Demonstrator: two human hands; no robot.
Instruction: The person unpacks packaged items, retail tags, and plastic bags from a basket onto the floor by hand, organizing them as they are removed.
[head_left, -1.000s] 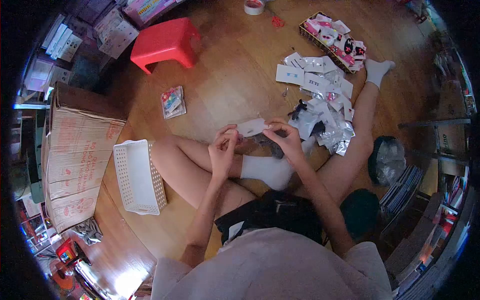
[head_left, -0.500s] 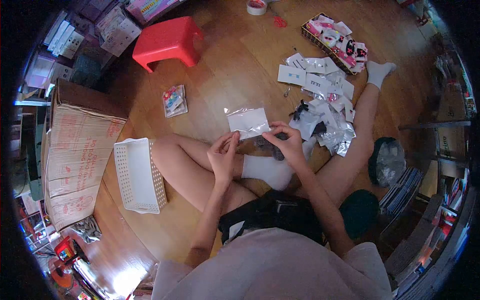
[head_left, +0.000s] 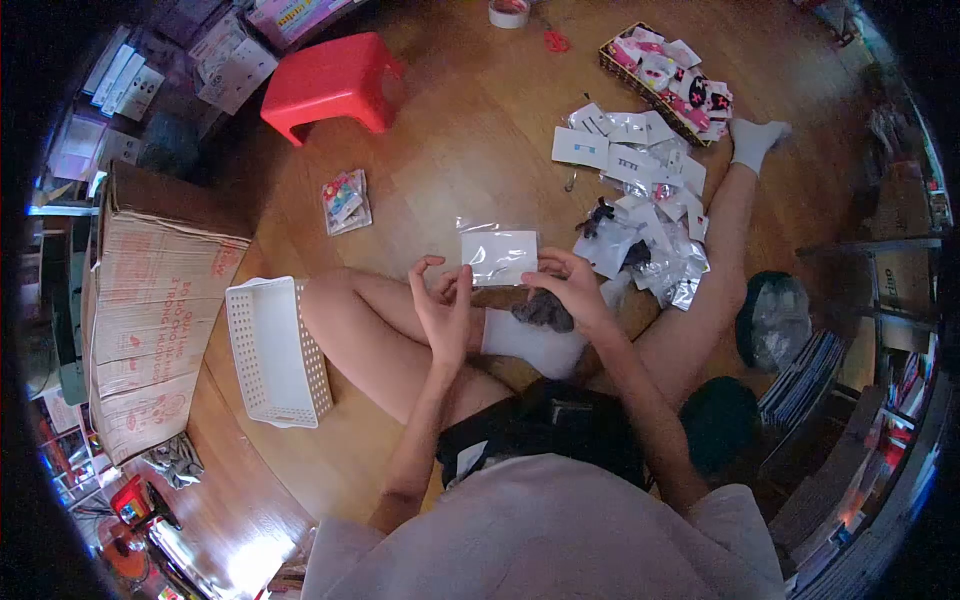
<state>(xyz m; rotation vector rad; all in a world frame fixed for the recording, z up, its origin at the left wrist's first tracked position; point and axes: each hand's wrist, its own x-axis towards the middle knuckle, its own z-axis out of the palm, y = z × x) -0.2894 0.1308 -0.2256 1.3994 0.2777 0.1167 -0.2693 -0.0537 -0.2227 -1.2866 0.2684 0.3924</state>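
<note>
A white card in a clear plastic bag [head_left: 499, 258] is held up in front of my crossed leg. My right hand [head_left: 568, 288] pinches the bag near its lower right edge. Just under those fingers hangs a dark grey, fuzzy bunched thing [head_left: 543, 312], overlapping the white sock in this view; its kind does not show clearly. My left hand [head_left: 442, 305] has its fingers apart, one fingertip right at the bag's left edge. Right of my hands, a pile of clear bags with white cards [head_left: 640, 170] lies on the floor, with dark hair accessories [head_left: 600, 215] among them.
A white perforated basket [head_left: 275, 350] stands left beside a large cardboard box [head_left: 150, 310]. Ahead are a red stool [head_left: 330, 85], a small stack of colourful packets [head_left: 346, 202], a tape roll [head_left: 508, 12] and a wicker basket of packaged items [head_left: 655, 90]. Shelves line both sides.
My left fingers have spread from their pinch on the bag. The bag has shifted slightly and turned more upright, and more of the grey fuzzy thing shows below my right hand.
</note>
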